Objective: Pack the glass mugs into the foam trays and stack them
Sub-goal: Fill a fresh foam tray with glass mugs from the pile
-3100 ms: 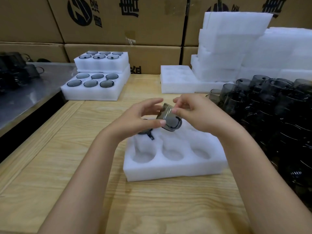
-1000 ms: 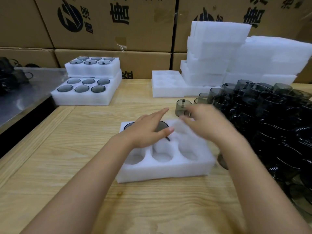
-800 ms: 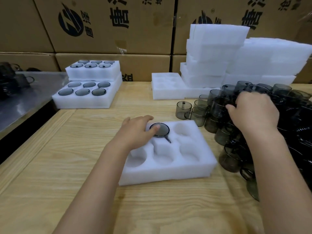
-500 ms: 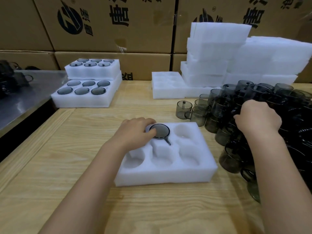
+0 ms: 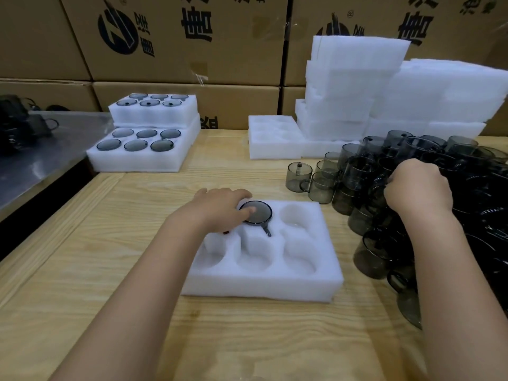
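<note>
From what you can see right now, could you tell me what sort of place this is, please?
Probably a warehouse packing bench: printed cardboard cartons stacked behind, piles of white foam trays, and a heap of loose grey glass mugs beside them.

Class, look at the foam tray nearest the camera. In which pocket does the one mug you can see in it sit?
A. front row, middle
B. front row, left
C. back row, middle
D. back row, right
C: the mug sits in the middle pocket of the far row of the foam tray, by the fingertips of the left hand; the front pockets and the far right one show only white foam.
</note>
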A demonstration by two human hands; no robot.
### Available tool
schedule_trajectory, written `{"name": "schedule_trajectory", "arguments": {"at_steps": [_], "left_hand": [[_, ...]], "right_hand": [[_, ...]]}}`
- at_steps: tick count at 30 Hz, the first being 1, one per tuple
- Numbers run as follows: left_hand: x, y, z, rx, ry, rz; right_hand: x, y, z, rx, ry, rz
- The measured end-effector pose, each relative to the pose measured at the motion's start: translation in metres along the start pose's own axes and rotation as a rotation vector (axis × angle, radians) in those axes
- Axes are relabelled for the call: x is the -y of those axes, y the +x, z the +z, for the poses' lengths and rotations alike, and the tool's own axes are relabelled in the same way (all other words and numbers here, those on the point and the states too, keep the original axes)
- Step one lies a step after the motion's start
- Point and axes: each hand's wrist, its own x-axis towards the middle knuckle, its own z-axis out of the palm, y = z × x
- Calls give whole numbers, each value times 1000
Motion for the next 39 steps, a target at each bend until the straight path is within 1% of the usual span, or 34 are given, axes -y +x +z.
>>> {"name": "schedule_trajectory", "arguments": {"at_steps": [2,6,9,13,16,21,24,27,31,36,39], "left_hand": [[-9,0,-4,-3,-55,-9],[-25,1,-3,-76,-316,66],[-32,3,9,-71,-469,92],[-32,7,16,-100,-514,104],[-29,8,17,-111,-568,114],[-28,8,19,-92,-527,94],[-28,9,20,-105,-555,107],[-28,10,20,-125,-606,120],[-27,10,19,-146,-734,165],[-36,5,17,-118,-871,308],[-37,8,18,-163,-902,341]], "right_hand": [[-1,0,-4,-7,66,-15],[-2,3,-11,-39,188,-73],[-5,6,-14,-18,290,-119],[-5,7,-12,87,500,-182],[-4,8,-7,120,582,-196],[-8,12,4,165,631,-200],[-9,14,6,171,639,-205],[-8,13,4,183,671,-250],[3,3,-2,234,685,-395],[30,-19,-4,320,573,-651],[40,-29,-2,346,525,-750]]}}
